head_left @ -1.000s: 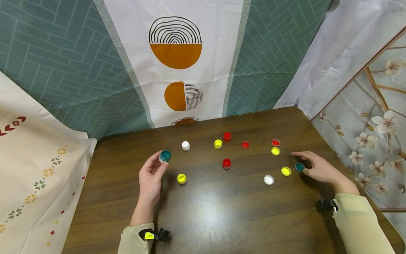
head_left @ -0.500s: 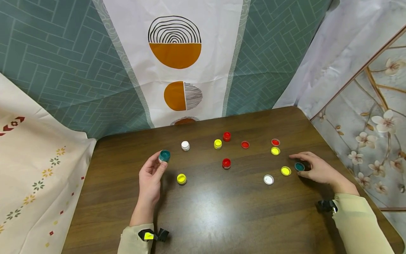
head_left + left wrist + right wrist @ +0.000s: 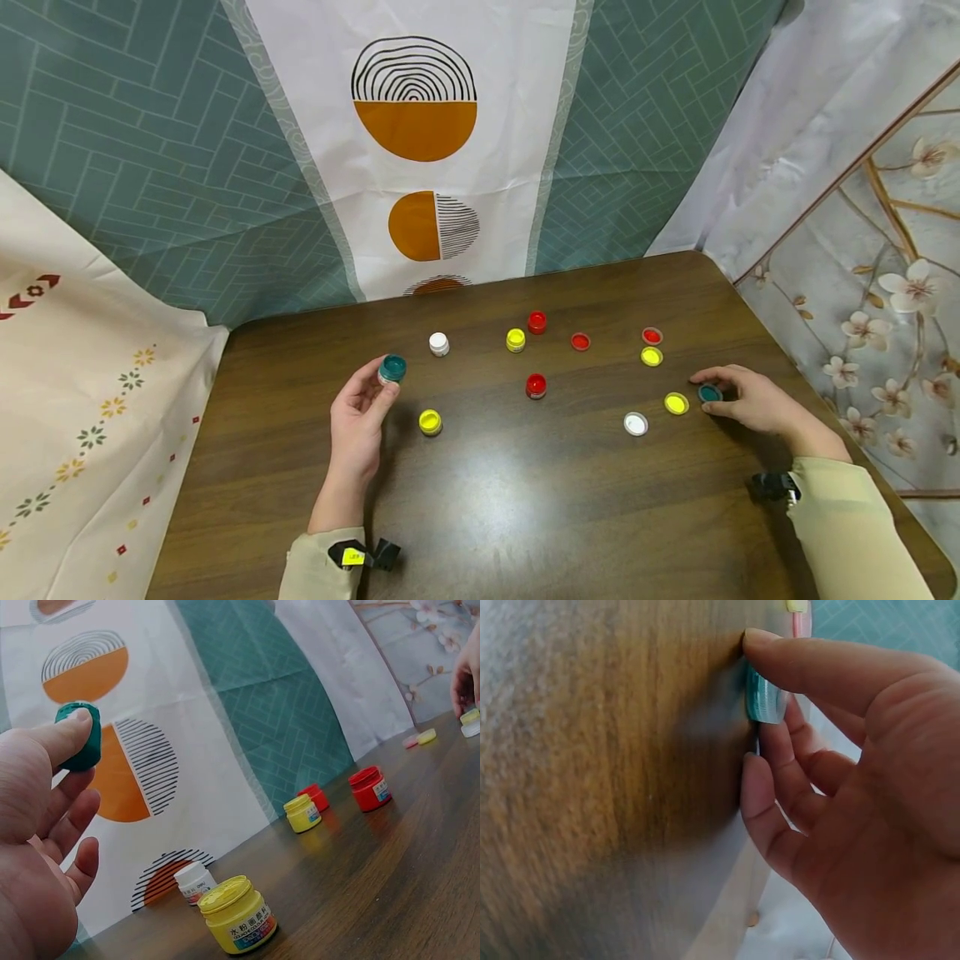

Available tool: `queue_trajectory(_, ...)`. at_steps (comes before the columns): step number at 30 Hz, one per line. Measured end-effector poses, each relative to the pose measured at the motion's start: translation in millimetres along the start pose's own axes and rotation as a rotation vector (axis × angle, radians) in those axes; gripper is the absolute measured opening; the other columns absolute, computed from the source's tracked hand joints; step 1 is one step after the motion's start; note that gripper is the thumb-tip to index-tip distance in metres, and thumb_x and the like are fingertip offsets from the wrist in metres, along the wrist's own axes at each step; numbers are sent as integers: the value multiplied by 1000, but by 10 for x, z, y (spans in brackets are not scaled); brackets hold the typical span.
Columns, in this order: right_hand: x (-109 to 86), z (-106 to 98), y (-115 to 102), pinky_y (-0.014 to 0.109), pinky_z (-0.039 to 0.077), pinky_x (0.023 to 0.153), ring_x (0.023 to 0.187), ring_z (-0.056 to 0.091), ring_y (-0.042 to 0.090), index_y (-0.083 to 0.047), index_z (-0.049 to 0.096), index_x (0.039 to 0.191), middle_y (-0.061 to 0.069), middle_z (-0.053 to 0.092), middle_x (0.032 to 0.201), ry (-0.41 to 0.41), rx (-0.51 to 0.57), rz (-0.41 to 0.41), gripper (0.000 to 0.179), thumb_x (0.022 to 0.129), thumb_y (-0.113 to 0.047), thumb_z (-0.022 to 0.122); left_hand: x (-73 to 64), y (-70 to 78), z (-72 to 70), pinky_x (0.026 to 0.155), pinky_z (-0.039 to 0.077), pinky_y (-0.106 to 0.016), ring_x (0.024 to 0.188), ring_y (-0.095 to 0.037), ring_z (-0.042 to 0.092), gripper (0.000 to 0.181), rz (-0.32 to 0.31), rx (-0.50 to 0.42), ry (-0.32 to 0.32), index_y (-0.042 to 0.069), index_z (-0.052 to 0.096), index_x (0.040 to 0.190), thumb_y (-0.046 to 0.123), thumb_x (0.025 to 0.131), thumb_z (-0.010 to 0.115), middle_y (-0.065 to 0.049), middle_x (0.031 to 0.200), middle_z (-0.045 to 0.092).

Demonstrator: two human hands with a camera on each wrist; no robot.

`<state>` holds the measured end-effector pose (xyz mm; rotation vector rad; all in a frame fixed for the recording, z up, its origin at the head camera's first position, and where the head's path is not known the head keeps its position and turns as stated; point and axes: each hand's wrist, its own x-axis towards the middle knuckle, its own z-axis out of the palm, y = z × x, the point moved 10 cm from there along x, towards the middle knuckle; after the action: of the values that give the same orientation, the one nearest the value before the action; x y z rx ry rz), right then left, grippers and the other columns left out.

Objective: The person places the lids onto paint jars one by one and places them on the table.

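The teal jar point(image 3: 392, 369) is in my left hand point(image 3: 360, 421), clamped between thumb and fingers, raised off the table point(image 3: 487, 492), its lid off. The matching teal lid point(image 3: 709, 392) is far over to the right, with the thumb and fingers of my right hand point(image 3: 753, 402) curled round its edge; how firmly, and whether it is quite free of the wood, I cannot tell. So the teal pair is apart, one part in each of my hands. Near the jar I hold stand the white jar point(image 3: 439, 344) and the near yellow jar point(image 3: 431, 422); beyond, toward the middle, are the far yellow jar point(image 3: 515, 340), the far red jar point(image 3: 537, 322) and the near red jar point(image 3: 536, 386). Five lids besides the teal one lie loose: a white lid point(image 3: 635, 423), a near yellow lid point(image 3: 677, 403), a far yellow lid point(image 3: 652, 357) with a red lid point(image 3: 652, 336) just behind it, and another red lid point(image 3: 580, 342) closer to the jars. I count six jars and six lids matching by colour, so I judge every jar uncapped and no pair joined.
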<state>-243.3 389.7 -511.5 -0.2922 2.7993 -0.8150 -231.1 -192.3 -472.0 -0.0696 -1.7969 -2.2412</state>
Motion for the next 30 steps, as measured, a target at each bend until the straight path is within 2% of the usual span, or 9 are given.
queue_trajectory(5,20,-54,7,55,52,89,105,65,37,5,60,140,19,67,116,21,-3,15,47,102,-18,75,9,3,15,89,56,-22,103,-14,66,40,2,6,-11,-2,68,136,-12,98,69,1,115,73)
queue_trajectory(10,58,-176,-46,65,48,92,115,59,50,10,50,148,34,58,129,108,33,80,51,116,-31,49,9,-7,26,88,55,-22,102,-14,64,40,-11,16,-18,-3,66,138,-10,99,69,1,115,72)
queue_trajectory(13,109,-230,-184,64,48,92,118,58,50,8,53,146,34,58,134,171,76,95,56,118,-38,37,-2,-23,38,89,55,-22,102,-14,63,40,-26,24,-26,-5,65,139,-9,100,69,1,115,71)
queue_trajectory(15,157,-254,-355,60,50,91,116,61,47,6,57,142,31,62,132,213,95,73,55,118,-39,38,-9,-31,53,89,54,-22,102,-15,64,40,-33,32,-35,-5,64,139,-8,100,70,1,115,71)
queue_trajectory(17,213,-269,-582,52,51,87,110,63,40,2,62,137,24,67,125,254,113,41,49,117,-39,45,-14,-30,78,90,54,-22,102,-15,64,39,-32,46,-50,-5,65,138,-7,100,70,1,116,72)
queue_trajectory(21,334,-241,-1125,32,51,81,97,65,28,-7,69,127,9,71,109,300,163,-64,35,107,-36,68,-23,-32,146,89,54,-23,102,-17,65,39,-22,77,-89,-6,65,138,-7,99,71,0,118,72)
queue_trajectory(23,392,-186,-1380,25,52,76,91,65,23,-12,71,121,3,70,102,305,197,-121,30,101,-33,78,-32,-40,179,89,54,-23,102,-18,64,39,-20,91,-107,-7,65,138,-7,99,71,0,119,71)
queue_trajectory(27,479,-3,-1887,26,53,76,93,64,18,-14,69,111,-1,72,106,267,274,-260,25,94,-23,86,-57,-51,238,87,54,-23,100,-17,63,39,-23,102,-138,-5,65,138,-6,99,71,0,120,70)
queue_trajectory(30,524,193,-2244,31,54,79,97,64,18,-14,68,121,1,72,120,184,321,-347,27,98,-18,81,-83,-31,297,87,54,-23,98,-16,63,38,-12,96,-172,-5,66,137,-7,99,70,0,119,70)
